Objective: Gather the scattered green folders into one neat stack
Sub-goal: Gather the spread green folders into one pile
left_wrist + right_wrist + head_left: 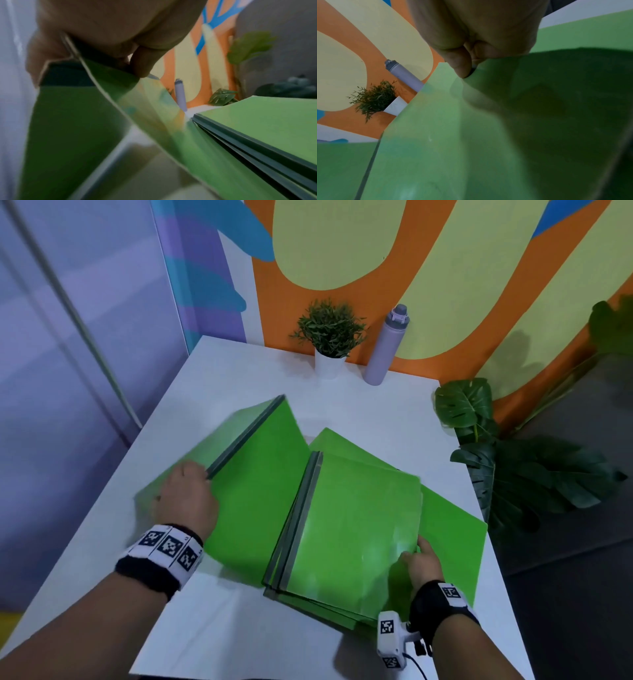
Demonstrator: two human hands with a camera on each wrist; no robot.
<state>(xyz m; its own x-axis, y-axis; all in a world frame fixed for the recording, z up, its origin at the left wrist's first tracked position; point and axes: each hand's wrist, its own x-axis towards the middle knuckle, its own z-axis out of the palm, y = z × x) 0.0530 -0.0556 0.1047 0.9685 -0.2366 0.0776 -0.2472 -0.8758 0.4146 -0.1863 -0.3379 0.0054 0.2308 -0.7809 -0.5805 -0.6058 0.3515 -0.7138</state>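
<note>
Standing behind the green folders [356,522]: potted plant [329,337], bottle [385,345].

Both forearms reach forward from the bottom of the head view, each wearing a black wristband with white square-patterned tags. The left hand [186,501] is turned palm down, knuckles up, with its fingers curled over the grey spine of a raised green folder [260,474]; in the left wrist view the thumb [145,63] presses against that spine from the near side, so the hand grips it. The right hand [423,565] sits lower and closer to the body, its thumb [460,65] on top of the near right corner of the top folder [356,525] and its fingers tucked beneath, pinching the cover. A small white camera unit hangs under the right wrist.
</note>
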